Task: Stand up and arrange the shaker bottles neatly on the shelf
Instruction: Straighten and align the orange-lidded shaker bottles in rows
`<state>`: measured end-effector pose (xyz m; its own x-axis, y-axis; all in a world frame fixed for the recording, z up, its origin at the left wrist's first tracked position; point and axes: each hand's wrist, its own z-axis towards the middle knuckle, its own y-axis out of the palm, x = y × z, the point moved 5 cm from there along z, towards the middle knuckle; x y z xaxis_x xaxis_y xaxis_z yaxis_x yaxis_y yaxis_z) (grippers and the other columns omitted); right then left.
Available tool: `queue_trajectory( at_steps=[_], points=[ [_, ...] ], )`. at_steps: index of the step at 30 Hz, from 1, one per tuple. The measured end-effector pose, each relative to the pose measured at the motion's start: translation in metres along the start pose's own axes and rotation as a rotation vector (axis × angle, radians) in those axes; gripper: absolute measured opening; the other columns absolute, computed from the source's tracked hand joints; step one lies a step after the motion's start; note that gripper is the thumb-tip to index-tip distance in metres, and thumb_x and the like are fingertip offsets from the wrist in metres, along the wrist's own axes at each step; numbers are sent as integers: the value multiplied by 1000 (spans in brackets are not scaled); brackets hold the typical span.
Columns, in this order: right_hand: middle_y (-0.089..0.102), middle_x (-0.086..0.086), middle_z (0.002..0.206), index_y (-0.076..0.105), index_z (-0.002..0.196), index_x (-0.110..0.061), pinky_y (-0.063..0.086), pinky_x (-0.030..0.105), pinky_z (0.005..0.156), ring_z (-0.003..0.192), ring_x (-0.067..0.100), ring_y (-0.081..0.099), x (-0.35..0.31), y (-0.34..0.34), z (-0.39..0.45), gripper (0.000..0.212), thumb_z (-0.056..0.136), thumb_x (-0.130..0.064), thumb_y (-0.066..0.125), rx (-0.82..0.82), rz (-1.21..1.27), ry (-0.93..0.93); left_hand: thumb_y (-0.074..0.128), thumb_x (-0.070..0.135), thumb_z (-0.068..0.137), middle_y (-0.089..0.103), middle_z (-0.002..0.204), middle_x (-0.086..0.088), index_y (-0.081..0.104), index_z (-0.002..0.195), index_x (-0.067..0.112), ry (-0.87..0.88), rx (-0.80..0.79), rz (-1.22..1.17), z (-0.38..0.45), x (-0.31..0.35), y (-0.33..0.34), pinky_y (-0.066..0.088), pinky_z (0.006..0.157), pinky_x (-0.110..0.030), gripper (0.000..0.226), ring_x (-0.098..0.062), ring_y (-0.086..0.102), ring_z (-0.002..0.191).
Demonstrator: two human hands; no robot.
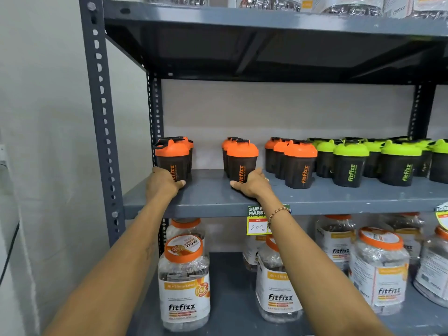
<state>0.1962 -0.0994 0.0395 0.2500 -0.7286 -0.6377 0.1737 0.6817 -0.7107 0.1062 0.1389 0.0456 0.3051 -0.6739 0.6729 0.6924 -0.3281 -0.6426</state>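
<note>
My left hand (163,181) was curled round the base of the front orange-lidded shaker (172,159) at the left end of the grey shelf (213,197), close to the slotted upright (101,112); my right hand (252,183) gripped the foot of the front shaker of the second file (242,161), thumb across its front. All bottles stood upright in front-to-back files: three orange files, then green-lidded shakers (351,163) to the right. A wide gap separated the first two files, while the third orange file (300,164) stood near the second. Both grips sat low, beneath tall bodies and heavier lids, so a quick sideways push risked tipping a front bottle or knocking it into those lined up behind, which I could only partly see. Both held bottles stood near the shelf's front lip; pulling outward could have dropped one onto the clear jars (184,280) below. My right forearm crossed the price tag (257,226), which might have been dislodged.
</note>
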Motion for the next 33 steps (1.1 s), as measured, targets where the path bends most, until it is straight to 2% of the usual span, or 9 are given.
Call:
queue_trajectory(
  at_steps=[5,12,18,20,24,27,33],
  points=[
    [42,19,141,27,136,1,36,46,107,130,35,41,0,2,1,86,80,-49,67,0,-31,-1,74,37,78,58,121,-21,40,125,-2,35,13,13,1,-2,3,47,82,-41,70,-37,57,109],
    [43,19,140,30,134,2,37,46,104,129,35,41,-2,2,-2,81,81,-49,65,30,-79,-41,72,38,80,57,121,-22,41,125,-3,70,31,7,-1,-4,5,46,87,-41,68,-37,56,111],
    [43,16,141,31,135,-1,34,46,105,132,34,37,-3,3,-2,78,83,-51,62,-14,-94,-30,71,36,81,56,123,-22,41,125,-2,57,15,-17,-6,-4,3,46,89,-42,65,-37,54,113],
    [44,17,140,32,134,-1,34,45,104,131,34,38,-2,2,-5,76,84,-50,61,-15,-84,-26,71,36,81,53,123,-22,40,126,-3,52,54,-9,-13,-3,0,45,90,-42,67,-37,53,114],
    [46,18,138,33,132,0,36,45,103,130,35,40,-2,-2,-12,72,85,-46,62,-17,-36,-35,66,34,86,47,126,-26,40,127,-8,85,238,63,-40,9,-5,41,95,-43,65,-38,46,117],
    [47,17,138,33,133,0,36,44,103,130,34,41,-2,-7,-14,76,82,-47,65,-12,-1,-27,65,32,87,47,125,-26,41,126,-9,88,263,78,-51,15,-3,40,97,-43,62,-38,46,117],
    [46,17,139,31,133,0,36,46,107,130,34,41,-4,-8,-11,95,69,-57,72,-63,52,10,70,38,82,47,128,-26,38,128,-9,-22,168,118,-41,4,-3,41,99,-43,73,-37,46,119]
  ],
)
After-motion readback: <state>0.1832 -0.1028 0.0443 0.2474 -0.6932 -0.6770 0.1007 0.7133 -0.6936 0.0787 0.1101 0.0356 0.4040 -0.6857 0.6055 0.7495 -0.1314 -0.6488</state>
